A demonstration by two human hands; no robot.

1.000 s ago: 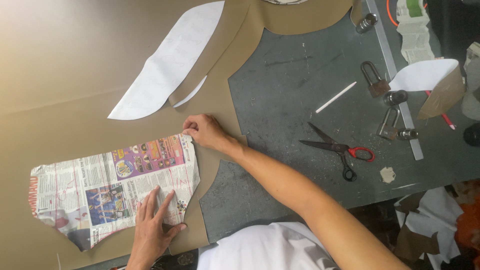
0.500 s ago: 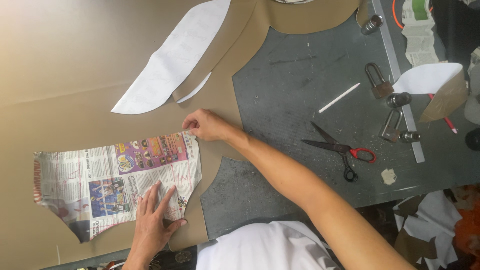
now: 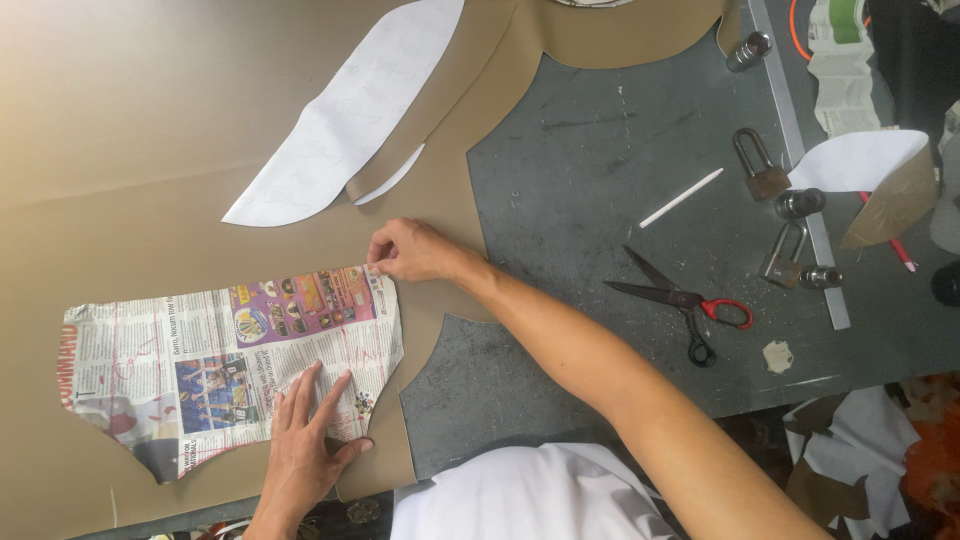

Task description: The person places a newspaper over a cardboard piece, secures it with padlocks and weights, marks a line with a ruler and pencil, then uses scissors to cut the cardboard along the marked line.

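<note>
Printed newsprint (image 3: 230, 350) is laid on matt brown card (image 3: 150, 180); the bench (image 3: 620, 150) is seen as scuffed grey metal, the scissors (image 3: 680, 300) as dark steel with red plastic handles.

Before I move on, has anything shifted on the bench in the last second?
Hardly anything. The left hand lies flat on the newspaper pattern piece as before, and the right hand keeps its pinch on the piece's upper right corner. The brown sheet, the white paper pattern and the scissors lie where they were. Only the camera view drifted slightly.
</note>
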